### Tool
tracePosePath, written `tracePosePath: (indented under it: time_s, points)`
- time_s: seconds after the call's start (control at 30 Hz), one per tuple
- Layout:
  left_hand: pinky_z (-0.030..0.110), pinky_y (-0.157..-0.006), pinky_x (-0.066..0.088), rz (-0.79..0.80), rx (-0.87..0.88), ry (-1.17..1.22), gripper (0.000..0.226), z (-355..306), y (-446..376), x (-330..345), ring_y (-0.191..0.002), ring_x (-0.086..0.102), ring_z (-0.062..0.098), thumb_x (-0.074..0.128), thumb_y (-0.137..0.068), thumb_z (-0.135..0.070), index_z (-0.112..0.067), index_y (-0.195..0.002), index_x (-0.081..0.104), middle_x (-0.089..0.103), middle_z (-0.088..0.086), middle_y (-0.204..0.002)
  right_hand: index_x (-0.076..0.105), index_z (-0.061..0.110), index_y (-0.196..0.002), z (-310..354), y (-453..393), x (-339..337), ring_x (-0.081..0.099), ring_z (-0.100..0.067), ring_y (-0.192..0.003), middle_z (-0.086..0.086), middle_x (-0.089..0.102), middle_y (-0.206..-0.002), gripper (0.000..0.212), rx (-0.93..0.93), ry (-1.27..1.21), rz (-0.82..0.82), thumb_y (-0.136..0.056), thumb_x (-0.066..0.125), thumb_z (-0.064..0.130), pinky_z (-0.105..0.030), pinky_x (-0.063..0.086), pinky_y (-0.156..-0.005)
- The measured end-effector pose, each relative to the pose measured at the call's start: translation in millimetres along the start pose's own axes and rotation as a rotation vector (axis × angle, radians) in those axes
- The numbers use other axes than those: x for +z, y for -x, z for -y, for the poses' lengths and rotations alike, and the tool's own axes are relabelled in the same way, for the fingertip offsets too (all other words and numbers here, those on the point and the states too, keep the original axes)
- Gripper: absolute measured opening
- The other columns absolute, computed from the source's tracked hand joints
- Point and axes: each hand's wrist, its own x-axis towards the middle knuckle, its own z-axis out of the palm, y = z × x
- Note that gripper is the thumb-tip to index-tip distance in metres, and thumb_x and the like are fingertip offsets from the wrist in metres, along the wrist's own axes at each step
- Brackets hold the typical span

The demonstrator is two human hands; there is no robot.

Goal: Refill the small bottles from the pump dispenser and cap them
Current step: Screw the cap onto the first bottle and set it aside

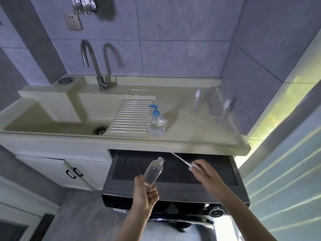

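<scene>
Bottle open in my hands, ready for filling.

My left hand grips an uncapped, empty-looking bottle by its base, neck tilted up and to the right; my right hand pinches its cap, the thin tube pointing up-left, well apart from the neck. The pump stands far on the desk, right of the sink; two more bottles wait far right. Next, I judge, the neck must go under the spout, which needs my right hand freed to press.
</scene>
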Motion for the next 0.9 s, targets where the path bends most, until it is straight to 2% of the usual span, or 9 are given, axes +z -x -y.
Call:
tracePosePath:
  time_s: [0.07,0.17,0.23,0.33,0.43,0.57,0.7,0.8,0.9]
  points:
    - [0.022,-0.038,0.017,0.016,-0.009,-0.002,0.011,1,-1,1,-0.043,0.014,0.012,0.033,-0.075,-0.020,-0.016,-0.065,0.033,0.019,0.000,-0.054,0.054,0.005,-0.092,10,5,-7,0.037,-0.006,-0.051,0.011,0.047,-0.053,0.006,0.014,-0.137,-0.003,-0.096,0.051,0.009,-0.015,0.032,-0.051]
    - [0.022,-0.038,0.016,0.027,-0.034,-0.001,0.012,1,-1,5,-0.044,0.013,0.012,0.034,-0.074,-0.020,-0.018,-0.063,0.030,0.019,0.000,-0.053,0.050,-0.003,-0.093,22,12,-20,0.030,-0.006,-0.046,0.004,0.037,-0.052,0.010,0.001,-0.184,0.009,-0.097,0.048,0.005,-0.015,0.027,-0.046]
    - [0.022,-0.038,0.016,0.026,-0.048,0.004,0.013,1,-3,7,-0.043,0.014,0.012,0.033,-0.075,-0.020,-0.018,-0.063,0.029,0.020,-0.001,-0.052,0.050,-0.007,-0.092,26,14,-27,0.028,-0.006,-0.045,0.002,0.034,-0.051,0.011,-0.020,-0.210,0.006,-0.097,0.048,0.003,-0.015,0.025,-0.044]
    - [0.022,-0.037,0.016,0.017,-0.062,0.016,0.012,1,-4,9,-0.042,0.015,0.011,0.034,-0.075,-0.021,-0.019,-0.064,0.030,0.021,-0.002,-0.050,0.049,-0.008,-0.090,31,15,-36,0.025,-0.007,-0.044,0.003,0.032,-0.050,0.021,-0.043,-0.252,0.006,-0.094,0.054,0.012,-0.017,0.021,-0.044]
    - [0.023,-0.039,0.016,0.018,-0.056,0.015,0.009,-1,-5,11,-0.043,0.014,0.011,0.034,-0.074,-0.020,-0.018,-0.065,0.033,0.020,-0.001,-0.051,0.047,-0.008,-0.085,34,14,-41,0.024,-0.008,-0.043,0.004,0.032,-0.049,0.016,-0.057,-0.259,0.009,-0.095,0.051,0.003,-0.019,0.018,-0.045]
    - [0.023,-0.040,0.016,0.026,-0.031,0.016,0.012,-7,-6,14,-0.045,0.014,0.012,0.032,-0.078,-0.019,-0.016,-0.067,0.035,0.022,-0.001,-0.051,0.044,-0.010,-0.086,46,7,-47,0.024,-0.007,-0.044,0.007,0.032,-0.049,0.033,-0.053,-0.258,0.025,-0.079,0.053,0.021,-0.016,0.019,-0.045]
    - [0.024,-0.041,0.016,0.035,-0.004,-0.001,0.008,-11,-6,16,-0.048,0.012,0.012,0.033,-0.075,-0.017,-0.016,-0.069,0.037,0.021,-0.001,-0.052,0.047,-0.006,-0.080,59,-6,-55,0.025,-0.007,-0.045,0.008,0.033,-0.049,0.026,-0.086,-0.214,0.071,-0.075,0.054,0.019,-0.015,0.021,-0.044]
    - [0.023,-0.042,0.016,0.037,-0.006,-0.014,0.008,-11,-4,18,-0.049,0.012,0.013,0.033,-0.073,-0.016,-0.015,-0.070,0.040,0.022,-0.001,-0.051,0.052,0.002,-0.077,72,-15,-58,0.033,-0.002,-0.045,0.011,0.042,-0.050,0.019,-0.136,-0.145,0.080,-0.073,0.057,0.020,-0.011,0.027,-0.045]
    - [0.023,-0.042,0.016,0.027,-0.016,-0.018,0.008,-10,-2,20,-0.047,0.012,0.013,0.032,-0.073,-0.016,-0.015,-0.070,0.040,0.022,-0.001,-0.051,0.057,0.010,-0.077,88,-26,-57,0.042,-0.001,-0.053,0.012,0.052,-0.061,0.016,-0.217,-0.002,0.104,-0.070,0.062,0.023,-0.010,0.033,-0.053]
